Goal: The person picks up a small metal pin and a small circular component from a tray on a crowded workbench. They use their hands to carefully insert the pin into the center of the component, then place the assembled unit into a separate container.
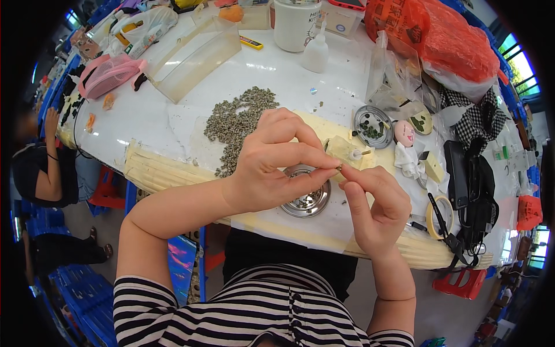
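Observation:
My left hand [272, 165] reaches over the table with thumb and forefinger pinched on a tiny dark piece [339, 168], too small to name. My right hand [378, 208] meets it there, its forefinger touching the same piece and its thumb just below. Under my hands sits a round metal dish [306, 211] with small bits in it, partly hidden by my left hand. Behind the fingertips is a pale yellow block [344, 150] with a short peg sticking out. A heap of small grey-brown pieces [237, 121] is spread beyond my left hand.
At right stand a metal dish of dark green pieces [373, 128], a tape roll [439, 217] and a black bag [480, 214]. A white squeeze bottle [315, 55], a white mug [296, 26], a clear tray [199, 63] and red plastic bags [457, 46] line the back. Another person's arm [52, 168] shows far left.

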`<state>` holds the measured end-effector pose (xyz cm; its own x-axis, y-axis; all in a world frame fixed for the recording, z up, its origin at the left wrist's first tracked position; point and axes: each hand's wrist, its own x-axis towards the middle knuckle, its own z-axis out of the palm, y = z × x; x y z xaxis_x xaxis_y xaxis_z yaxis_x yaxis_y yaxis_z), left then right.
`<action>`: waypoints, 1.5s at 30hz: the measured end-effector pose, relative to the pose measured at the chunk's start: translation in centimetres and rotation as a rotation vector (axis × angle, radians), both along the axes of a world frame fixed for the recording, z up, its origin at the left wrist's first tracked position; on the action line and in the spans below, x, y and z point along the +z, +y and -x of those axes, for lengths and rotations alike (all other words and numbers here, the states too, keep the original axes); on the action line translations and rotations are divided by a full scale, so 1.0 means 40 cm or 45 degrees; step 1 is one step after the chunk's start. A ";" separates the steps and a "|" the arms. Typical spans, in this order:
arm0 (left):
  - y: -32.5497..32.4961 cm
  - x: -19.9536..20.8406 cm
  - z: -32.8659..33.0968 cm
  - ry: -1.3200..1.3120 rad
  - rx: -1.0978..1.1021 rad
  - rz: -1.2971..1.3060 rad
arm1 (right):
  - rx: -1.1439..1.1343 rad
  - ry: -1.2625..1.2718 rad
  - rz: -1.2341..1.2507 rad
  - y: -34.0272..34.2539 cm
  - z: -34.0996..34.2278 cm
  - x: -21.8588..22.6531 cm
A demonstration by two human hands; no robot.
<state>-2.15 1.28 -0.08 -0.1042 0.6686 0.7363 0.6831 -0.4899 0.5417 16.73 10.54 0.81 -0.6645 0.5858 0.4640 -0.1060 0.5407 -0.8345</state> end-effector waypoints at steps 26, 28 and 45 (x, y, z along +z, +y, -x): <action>0.000 0.007 0.002 0.067 -0.037 -0.014 | 0.115 -0.014 0.520 -0.004 0.004 -0.002; 0.000 0.007 0.002 0.064 -0.049 -0.014 | 0.164 -0.005 0.587 0.000 0.003 0.000; 0.001 0.003 0.006 0.063 0.001 -0.009 | 0.015 0.081 -0.065 0.006 0.005 -0.006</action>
